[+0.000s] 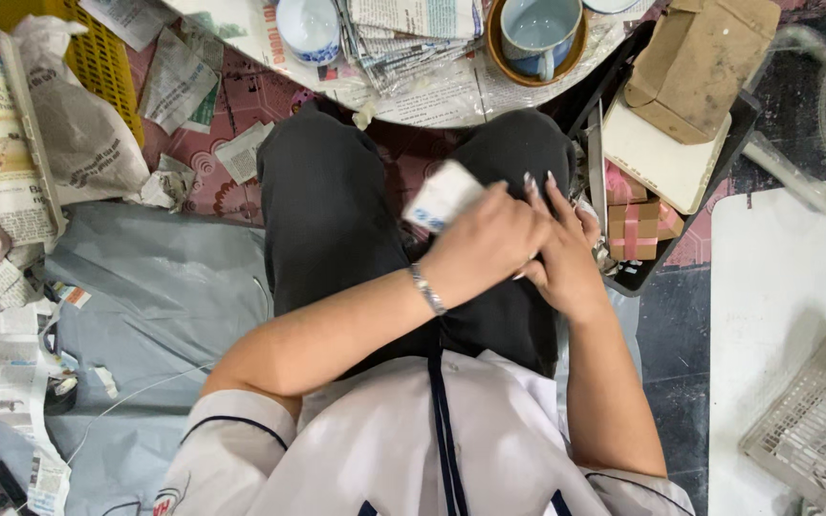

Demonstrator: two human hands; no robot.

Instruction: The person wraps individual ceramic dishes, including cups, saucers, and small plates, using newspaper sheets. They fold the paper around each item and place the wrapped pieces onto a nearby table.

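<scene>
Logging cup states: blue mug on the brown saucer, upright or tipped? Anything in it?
Upright: the blue mug sits mouth-up on the brown saucer, handle toward the person. Its pale inside looks empty.

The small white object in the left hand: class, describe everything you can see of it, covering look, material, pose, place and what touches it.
The white object is small, flat and roughly rectangular, with blue marks near its lower edge. It is motion-blurred, so paper or card cannot be told apart. It tilts, upper right corner raised, above the person's lap and dark trousers. The left hand grips its right end, fingers curled around it; the right hand sits against that hand.
</scene>
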